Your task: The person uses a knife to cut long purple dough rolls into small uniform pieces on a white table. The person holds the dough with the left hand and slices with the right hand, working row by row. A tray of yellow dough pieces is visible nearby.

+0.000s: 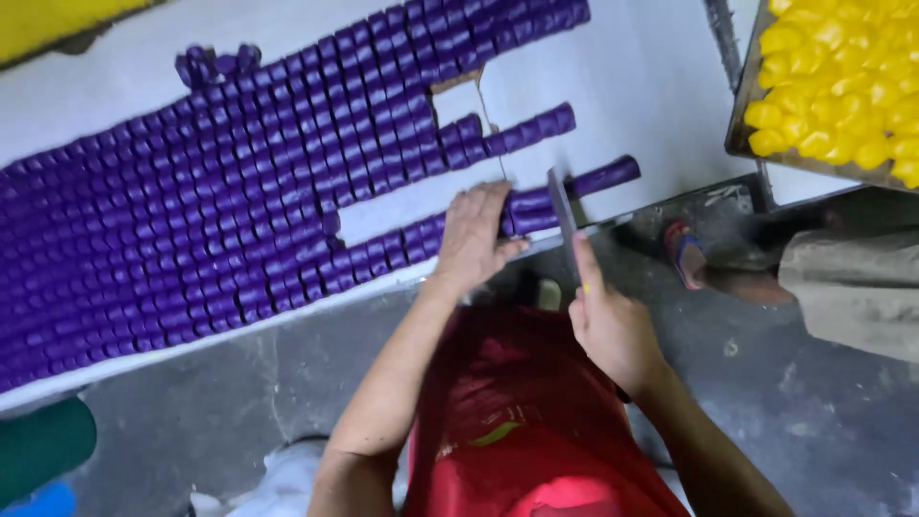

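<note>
Long purple rolls (574, 182) lie on a white board (632, 77), and most are cut into several rows of short purple pieces (211, 220). My left hand (476, 237) presses flat on the two nearest rolls beside the cut. My right hand (608, 321) grips a flat metal blade (563, 213) that stands on edge across those rolls, just right of my left fingers. Uncut purple ends stick out to the right of the blade.
A tray of yellow pieces (842, 77) sits at the upper right. Another person's foot in a sandal (689, 254) and a trouser leg (852, 287) stand on the grey floor (814, 412) to the right. A green roll (43, 445) lies at lower left.
</note>
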